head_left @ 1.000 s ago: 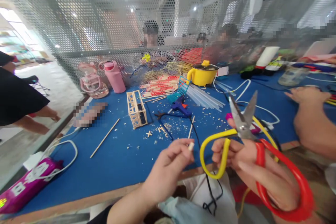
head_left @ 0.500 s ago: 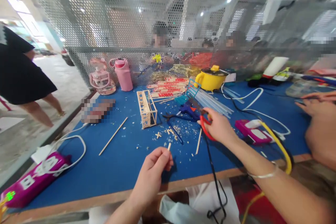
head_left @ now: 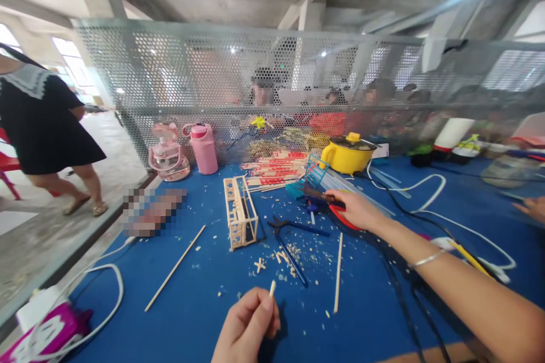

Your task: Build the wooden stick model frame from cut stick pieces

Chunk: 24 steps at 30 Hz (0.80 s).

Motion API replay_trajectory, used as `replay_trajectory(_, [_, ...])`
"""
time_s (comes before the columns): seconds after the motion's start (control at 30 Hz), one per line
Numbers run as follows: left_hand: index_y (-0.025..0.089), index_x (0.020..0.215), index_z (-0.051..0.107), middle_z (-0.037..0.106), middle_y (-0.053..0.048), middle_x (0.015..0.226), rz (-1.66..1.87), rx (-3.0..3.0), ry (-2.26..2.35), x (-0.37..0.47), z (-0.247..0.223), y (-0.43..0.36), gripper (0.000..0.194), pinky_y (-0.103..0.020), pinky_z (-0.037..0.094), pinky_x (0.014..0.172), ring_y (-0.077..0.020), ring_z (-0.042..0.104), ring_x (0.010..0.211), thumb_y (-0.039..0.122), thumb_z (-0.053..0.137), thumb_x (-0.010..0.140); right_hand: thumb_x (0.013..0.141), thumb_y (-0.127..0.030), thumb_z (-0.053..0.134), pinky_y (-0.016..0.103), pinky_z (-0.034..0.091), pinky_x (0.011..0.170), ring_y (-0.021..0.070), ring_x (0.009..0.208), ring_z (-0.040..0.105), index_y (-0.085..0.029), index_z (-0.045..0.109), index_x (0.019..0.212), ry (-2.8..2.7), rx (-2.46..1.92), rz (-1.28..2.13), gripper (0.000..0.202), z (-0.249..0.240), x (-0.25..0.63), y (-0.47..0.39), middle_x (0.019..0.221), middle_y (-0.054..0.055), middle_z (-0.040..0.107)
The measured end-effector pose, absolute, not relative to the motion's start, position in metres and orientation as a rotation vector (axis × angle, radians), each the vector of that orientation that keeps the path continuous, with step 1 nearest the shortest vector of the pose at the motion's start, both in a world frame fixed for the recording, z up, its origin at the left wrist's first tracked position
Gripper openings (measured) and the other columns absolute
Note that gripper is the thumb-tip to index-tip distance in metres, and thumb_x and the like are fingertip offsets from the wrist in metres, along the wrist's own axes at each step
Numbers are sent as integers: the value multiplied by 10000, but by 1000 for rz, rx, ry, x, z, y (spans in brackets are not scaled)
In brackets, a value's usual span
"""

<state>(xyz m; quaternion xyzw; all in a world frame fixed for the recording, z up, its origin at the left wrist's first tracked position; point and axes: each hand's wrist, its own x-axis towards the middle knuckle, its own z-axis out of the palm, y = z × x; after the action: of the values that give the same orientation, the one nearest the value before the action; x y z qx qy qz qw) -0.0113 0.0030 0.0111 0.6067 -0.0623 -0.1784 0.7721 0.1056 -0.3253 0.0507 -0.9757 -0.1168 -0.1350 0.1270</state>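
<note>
My left hand (head_left: 251,323) is closed low in the middle, pinching a short wooden stick (head_left: 273,288) whose pale end points up. Farther right, my right hand (head_left: 355,210) is closed around red-handled pliers (head_left: 344,218). Their dark jaws point left over a blue tool, partly covered, and beside a teal rack (head_left: 315,170). Blue-handled pliers (head_left: 293,252) lie spread on the table, left of my right hand. Beyond my left hand stands a small wooden stick frame (head_left: 242,212). Small crossed sticks (head_left: 260,265) and wood scraps lie in front of it.
Loose sticks (head_left: 175,268) (head_left: 338,275) lie on the blue table. At the back are red-and-white wrapped sticks (head_left: 276,167), a yellow pot (head_left: 349,154), a pink bottle (head_left: 204,150) and a mesh panel (head_left: 204,76). Cables run right. A co-worker's hand (head_left: 532,208) shows at the far right.
The view has tilted up. My right hand has moved the red-handled pliers back toward the teal rack and blue tool. My left hand still pinches the short stick. The person at left has shifted.
</note>
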Motion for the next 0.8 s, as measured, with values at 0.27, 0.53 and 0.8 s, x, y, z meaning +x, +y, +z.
replay_trajectory(0.27, [162,614,515,495,1,565,-415,1368,-155,-8,9,1,497,-234,315,575,-102,394,552,640,565,743,774,-143,536,347,501,803,251,942,660,-225,606,1151,-486,-2869,-395,392,66,141,-329,1053,73,708])
replay_trajectory(0.53, [159,664,541,505,1,630,-356,1433,-160,-10,27,9,373,-229,337,633,-118,426,632,486,532,842,793,-204,520,385,473,797,265,882,611,-161,563,1170,-377,-2799,-508,382,60,109,-294,1003,120,656])
replay_trajectory(0.8, [154,698,552,517,5,654,-326,1398,-204,-10,36,10,313,-227,346,646,-112,440,648,402,501,883,843,-431,547,213,419,522,127,593,487,-259,495,1147,-459,-2249,394,354,83,-23,-212,734,-16,551])
